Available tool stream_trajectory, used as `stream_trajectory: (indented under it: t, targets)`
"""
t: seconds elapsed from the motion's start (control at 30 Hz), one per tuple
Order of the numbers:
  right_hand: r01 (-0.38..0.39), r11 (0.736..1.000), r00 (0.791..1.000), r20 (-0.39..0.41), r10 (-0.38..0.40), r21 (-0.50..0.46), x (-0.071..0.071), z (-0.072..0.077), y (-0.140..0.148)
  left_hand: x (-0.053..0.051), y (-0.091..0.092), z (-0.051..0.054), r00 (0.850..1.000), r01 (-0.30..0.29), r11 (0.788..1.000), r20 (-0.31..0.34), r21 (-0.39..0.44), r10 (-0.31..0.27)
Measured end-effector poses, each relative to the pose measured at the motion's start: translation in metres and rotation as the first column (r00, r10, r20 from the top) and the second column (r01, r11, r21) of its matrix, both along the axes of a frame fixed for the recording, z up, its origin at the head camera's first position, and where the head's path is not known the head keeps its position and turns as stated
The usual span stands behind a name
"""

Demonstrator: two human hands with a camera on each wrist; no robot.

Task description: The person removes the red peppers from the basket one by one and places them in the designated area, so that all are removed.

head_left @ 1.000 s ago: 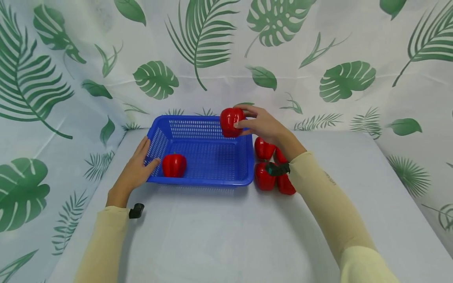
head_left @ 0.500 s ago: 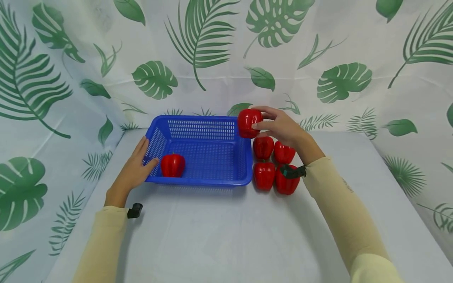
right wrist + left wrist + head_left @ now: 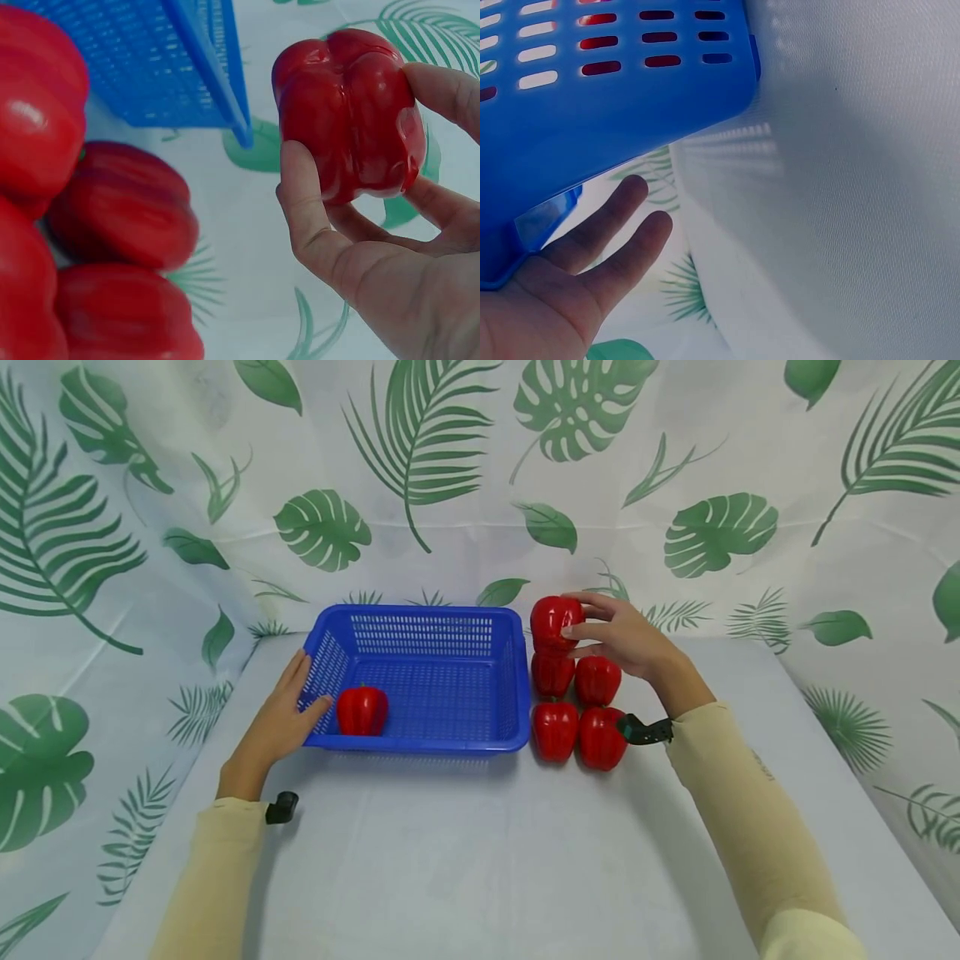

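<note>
My right hand (image 3: 626, 639) holds a red bell pepper (image 3: 553, 622) between thumb and fingers, above the back of a cluster of peppers. The right wrist view shows the held pepper (image 3: 349, 116) from below, apart from the other peppers. My left hand (image 3: 279, 718) rests at the left rim of a blue plastic basket (image 3: 420, 746), thumb over the edge. In the left wrist view its fingers (image 3: 626, 251) extend straight along the outside of the basket. One red bell pepper (image 3: 362, 710) sits inside the basket at the front left.
Several red bell peppers (image 3: 555, 732) stand close together on the white table (image 3: 420, 852), just right of the basket. A leaf-patterned cloth (image 3: 450, 543) hangs behind the table and at both sides.
My right hand has carried the held pepper rightward, from over the basket's back right corner to above the pepper cluster. The left hand has stayed on the basket's rim.
</note>
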State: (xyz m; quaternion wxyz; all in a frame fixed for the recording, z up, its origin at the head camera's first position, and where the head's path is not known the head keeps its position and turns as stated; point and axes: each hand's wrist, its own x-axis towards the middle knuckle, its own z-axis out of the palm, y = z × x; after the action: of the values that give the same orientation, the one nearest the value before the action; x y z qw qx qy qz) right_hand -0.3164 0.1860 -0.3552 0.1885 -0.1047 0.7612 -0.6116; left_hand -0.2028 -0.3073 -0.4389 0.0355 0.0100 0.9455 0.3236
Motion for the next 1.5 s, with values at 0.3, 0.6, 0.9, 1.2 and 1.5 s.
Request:
stream_trajectory:
  t: [0.3,0.6,0.9,1.2,1.5]
  targets:
    - [0.042,0.999,0.999,-0.006,-0.042,0.027,0.006,-0.005,0.025,0.001,-0.002,-0.003,1.0,-0.004,1.0,0.005,-0.001,0.004]
    - [0.089,0.995,0.996,0.004,-0.089,0.042,0.011,-0.013,0.057,0.003,-0.002,-0.003,1.0,-0.001,1.0,0.009,0.003,0.001]
    - [0.143,0.989,0.989,0.025,-0.144,0.037,0.018,-0.021,0.09,0.001,-0.002,-0.003,1.0,0.0,1.0,0.003,-0.001,0.0]
    - [0.182,0.982,0.981,0.062,-0.184,0.043,0.023,-0.029,0.113,0.001,-0.001,-0.001,1.0,-0.001,1.0,0.002,0.0,0.001]
    - [0.198,0.978,0.974,0.102,-0.203,0.063,0.024,-0.045,0.132,0.002,0.002,0.001,1.0,-0.002,1.0,0.001,0.002,0.002]
